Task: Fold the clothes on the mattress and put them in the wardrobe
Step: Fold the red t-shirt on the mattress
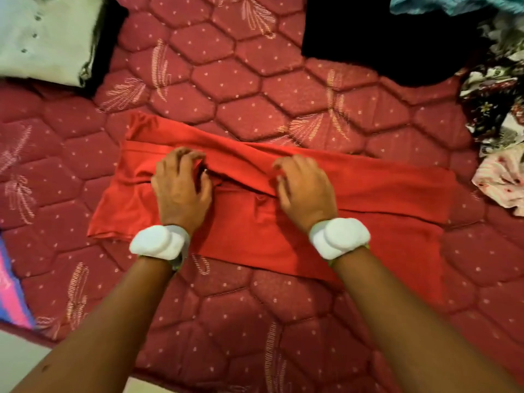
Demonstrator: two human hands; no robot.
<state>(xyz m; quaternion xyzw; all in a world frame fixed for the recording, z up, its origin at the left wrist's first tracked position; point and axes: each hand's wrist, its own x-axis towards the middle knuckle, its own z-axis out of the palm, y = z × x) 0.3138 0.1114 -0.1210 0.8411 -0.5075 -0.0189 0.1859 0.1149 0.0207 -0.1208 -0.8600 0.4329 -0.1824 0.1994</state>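
A bright red, thin stretchy garment lay spread crosswise in the middle of the maroon quilted mattress with a hexagon stitch pattern, already folded lengthwise into a long band, its far edge doubled toward the person. Both hands were on it near its middle. The left hand had its fingers curled and digging into a ridge of the cloth, apparently pinching a fold. The right hand lay palm down beside it, fingers bent over the same ridge; whether it gripped the cloth or only pressed it could not be told. White padded bands sat on both wrists.

The step in hand looked like the middle of folding this one piece: the lengthwise fold was being tidied or gathered. The next move would probably call for flattening the ridge and bringing one end over the other, keeping the slippery layers aligned.

A folded pale green buttoned garment rested at the far left, a black cloth at the far right, and a loose heap of patterned clothes by the right edge remained unfolded. The wardrobe was not in view.
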